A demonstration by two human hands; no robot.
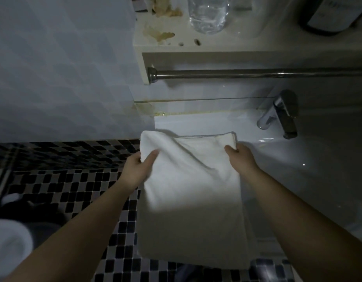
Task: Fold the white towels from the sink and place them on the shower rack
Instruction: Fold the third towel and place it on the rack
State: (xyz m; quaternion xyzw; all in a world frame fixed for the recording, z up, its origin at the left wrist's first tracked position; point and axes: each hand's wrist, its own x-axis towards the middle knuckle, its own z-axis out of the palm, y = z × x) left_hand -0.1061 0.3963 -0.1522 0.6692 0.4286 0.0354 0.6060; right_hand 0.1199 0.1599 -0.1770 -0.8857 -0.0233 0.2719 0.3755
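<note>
Your left hand and right hand each pinch a far corner of the white towel. Thumbs are on top; the fingers are under the cloth and hidden, so I can't tell how deep the grip goes. The towel hangs from your hands over the left edge of the sink, and its near hem is down over the mosaic tiles. It looks already doubled, with stacked edges showing along the far side.

Risks as I see them:
- The left corner is bunched and rounded while the right one is flat. Fold from this and the edges probably land skewed.
- The thumb pinches look shallow. With layers stacked, the lower ply could slip out and the fold would open.
- The near hem hangs low and out of your sight. Drop your hands and it likely drags on the tiles or the basin rim, which may be wet.
- The faucet is just right of your right hand. A swing that way could snag the cloth.
- Lift far and up and you'd approach the metal bar and the stained shelf, where the clear bottle could tip.
- The light is dim, so misaligned edges are hard to spot.

I can't identify the shower rack in view. Locate it before carrying the towel.
</note>
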